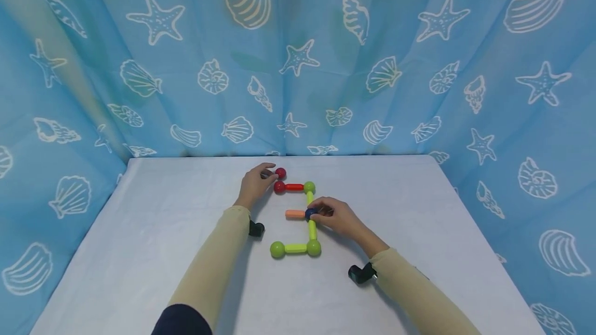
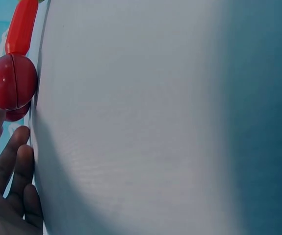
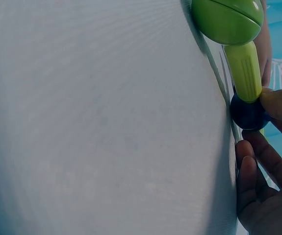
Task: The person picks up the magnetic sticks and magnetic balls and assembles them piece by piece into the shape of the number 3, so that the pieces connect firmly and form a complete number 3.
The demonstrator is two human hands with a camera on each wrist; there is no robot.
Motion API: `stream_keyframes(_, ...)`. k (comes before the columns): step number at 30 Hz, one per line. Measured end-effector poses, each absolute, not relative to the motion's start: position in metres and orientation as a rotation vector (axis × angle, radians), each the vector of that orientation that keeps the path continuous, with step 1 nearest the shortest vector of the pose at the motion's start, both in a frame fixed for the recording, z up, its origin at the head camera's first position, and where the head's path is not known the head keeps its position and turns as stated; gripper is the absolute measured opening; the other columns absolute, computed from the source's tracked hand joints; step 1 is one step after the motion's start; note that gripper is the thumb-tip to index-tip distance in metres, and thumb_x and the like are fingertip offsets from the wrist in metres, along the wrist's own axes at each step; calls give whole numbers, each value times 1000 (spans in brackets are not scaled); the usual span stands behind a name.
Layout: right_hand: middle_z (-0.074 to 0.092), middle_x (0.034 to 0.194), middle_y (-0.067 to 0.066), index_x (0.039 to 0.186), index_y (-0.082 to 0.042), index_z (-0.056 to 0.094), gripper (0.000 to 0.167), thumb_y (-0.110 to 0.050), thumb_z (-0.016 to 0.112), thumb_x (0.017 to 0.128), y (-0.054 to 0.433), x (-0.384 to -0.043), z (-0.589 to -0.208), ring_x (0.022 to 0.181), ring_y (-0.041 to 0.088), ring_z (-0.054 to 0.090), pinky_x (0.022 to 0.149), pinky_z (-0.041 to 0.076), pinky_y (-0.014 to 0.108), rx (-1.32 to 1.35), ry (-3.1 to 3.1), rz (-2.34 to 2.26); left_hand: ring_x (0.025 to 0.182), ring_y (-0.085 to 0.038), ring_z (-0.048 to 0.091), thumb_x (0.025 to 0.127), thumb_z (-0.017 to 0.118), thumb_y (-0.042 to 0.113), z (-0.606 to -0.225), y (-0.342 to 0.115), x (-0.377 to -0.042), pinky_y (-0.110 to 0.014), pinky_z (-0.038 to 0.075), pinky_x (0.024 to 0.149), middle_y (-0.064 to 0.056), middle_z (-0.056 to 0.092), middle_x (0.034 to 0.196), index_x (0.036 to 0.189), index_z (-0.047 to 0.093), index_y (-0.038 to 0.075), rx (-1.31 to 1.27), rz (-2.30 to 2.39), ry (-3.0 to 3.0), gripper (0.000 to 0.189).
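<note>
Magnetic-looking toy rods and balls lie joined on the table. With thumb and fingers my right hand (image 1: 337,216) pinches a dark blue ball (image 3: 247,113) midway down the right side. An orange rod (image 1: 295,214) points left from that ball. My left hand (image 1: 255,184) is at the far end, its fingertips right beside a loose red ball (image 1: 281,172). Just nearer is a second red ball (image 2: 12,81) with a red rod (image 1: 294,187) leading to a green ball (image 1: 309,186). In the left wrist view the other fingers are spread loosely.
Yellow-green rods link the blue ball to the far green ball and a near green ball (image 1: 314,247). From there a rod (image 1: 295,248) reaches another green ball (image 1: 277,249). A blue shell-print curtain (image 1: 298,92) surrounds the white table (image 1: 177,211).
</note>
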State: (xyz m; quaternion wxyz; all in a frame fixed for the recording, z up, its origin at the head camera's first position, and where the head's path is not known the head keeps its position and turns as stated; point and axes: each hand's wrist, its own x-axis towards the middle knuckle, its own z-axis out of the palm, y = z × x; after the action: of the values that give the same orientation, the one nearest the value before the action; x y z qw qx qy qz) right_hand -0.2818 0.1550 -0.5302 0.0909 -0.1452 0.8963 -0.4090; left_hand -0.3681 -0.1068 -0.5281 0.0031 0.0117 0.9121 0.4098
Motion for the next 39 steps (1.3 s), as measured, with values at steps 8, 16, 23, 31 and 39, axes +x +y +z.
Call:
stream_keyframes(8,66,104,-7,118,-21,71,26,-22,76,93,152,-280,-527,90,13,59,82,51,33,-477,2657,-1227,116,-28,61,99,69,26,-524,-111,-369,-46,48,102,-9,67,129,143,59,22,68,1284,2826,46)
stream_keyframes(16,66,104,-6,119,-22,71,26,-22,75,93,151,-280,-525,90,15,59,83,51,32,-483,2642,-1224,116,-27,61,98,70,26,-524,-112,-373,-47,47,102,-8,67,129,139,62,24,117,1253,2826,42)
stream_keyframes(23,66,104,-6,119,-22,71,26,-21,75,94,151,-279,-525,90,14,59,83,51,31,-462,2648,-1216,116,-28,60,98,71,24,-528,-111,-376,-44,49,101,-9,67,129,135,66,20,90,1292,2816,37)
stream_keyframes(31,67,104,-6,118,-19,71,24,-22,74,94,154,-279,-526,90,12,59,82,50,32,-484,2633,-1248,113,-28,59,98,70,22,-532,-110,-372,-44,49,100,-11,67,128,134,66,17,103,1334,2842,36)
stream_keyframes(39,67,106,-5,119,-20,71,25,-22,74,94,156,-280,-526,91,13,60,84,51,33,-449,2630,-1242,119,-30,58,99,69,22,-532,-112,-371,-47,47,105,-12,66,130,134,66,17,49,1325,2836,35)
